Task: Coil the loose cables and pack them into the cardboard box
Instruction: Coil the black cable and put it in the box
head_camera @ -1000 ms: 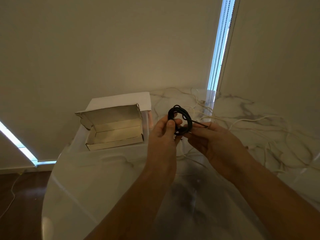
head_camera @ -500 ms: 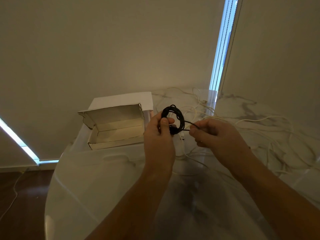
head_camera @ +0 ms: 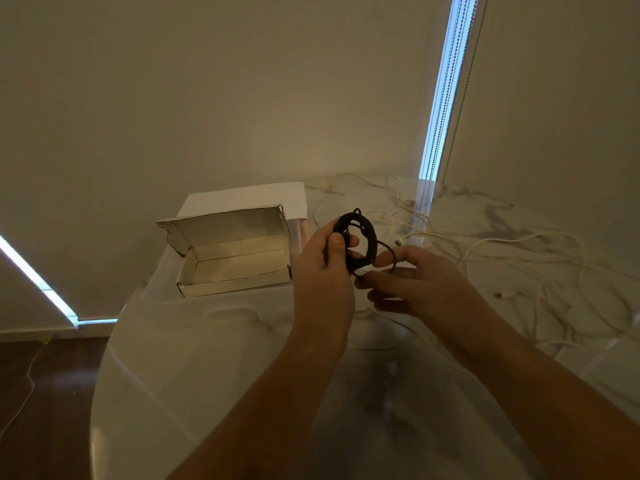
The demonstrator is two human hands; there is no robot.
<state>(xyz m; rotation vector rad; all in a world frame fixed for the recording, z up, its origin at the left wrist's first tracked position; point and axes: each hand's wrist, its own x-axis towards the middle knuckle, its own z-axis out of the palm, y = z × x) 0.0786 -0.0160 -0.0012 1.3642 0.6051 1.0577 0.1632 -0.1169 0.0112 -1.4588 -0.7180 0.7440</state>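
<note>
A black cable [head_camera: 363, 237] is wound into a small coil and held up above the table. My left hand [head_camera: 322, 271] pinches the coil's left side between thumb and fingers. My right hand [head_camera: 415, 282] sits just right of the coil, fingers on the cable's loose end, whose plug tip sticks up near the index finger. The open cardboard box [head_camera: 235, 287] stands to the left of my hands, lid tilted back, nothing visible inside. Several loose white cables [head_camera: 502, 244] sprawl over the right half of the marble table.
The glossy marble table [head_camera: 207, 358] has a rounded left edge, with dark wood floor below it. A white sheet [head_camera: 242, 199] lies behind the box. A window blind with a bead chain [head_camera: 440, 116] hangs at the back right. A thin white cord [head_camera: 24, 386] trails on the floor.
The right hand opened from a fist and shifted under the coil, bringing the loose end around it. The left hand kept its hold on the coil and barely moved.
</note>
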